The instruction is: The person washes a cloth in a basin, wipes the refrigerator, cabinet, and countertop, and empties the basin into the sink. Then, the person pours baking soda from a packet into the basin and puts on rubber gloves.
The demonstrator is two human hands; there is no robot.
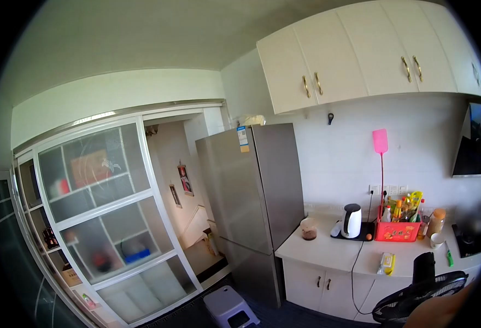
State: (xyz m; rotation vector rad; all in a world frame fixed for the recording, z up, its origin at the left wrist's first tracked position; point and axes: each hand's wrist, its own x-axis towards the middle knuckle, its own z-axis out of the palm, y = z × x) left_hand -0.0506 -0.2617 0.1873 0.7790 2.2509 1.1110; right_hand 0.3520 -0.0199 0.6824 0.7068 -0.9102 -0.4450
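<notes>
Neither my left hand nor my right hand can be made out. A blurred patch of bare skin (pixel 443 310) fills the bottom right corner, with no fingers showing; which body part it is I cannot tell. Beside it a black fan (pixel 422 292) stands before the counter (pixel 314 251). On the counter are a white and black kettle (pixel 351 221) on a dark tray, a red basket (pixel 398 230) full of bottles, a yellow and white packet (pixel 386 263), a green-handled knife (pixel 449 255), a white cup (pixel 436 239) and a container with dark contents (pixel 309 232).
A tall grey refrigerator (pixel 238 191) stands left of the counter, with a purple-grey stool (pixel 229 307) on the floor near it. Farther left is a sliding door (pixel 156 218) with frosted panes beside an open doorway. Cream cabinets (pixel 355 49) hang above. A cable droops down the counter front.
</notes>
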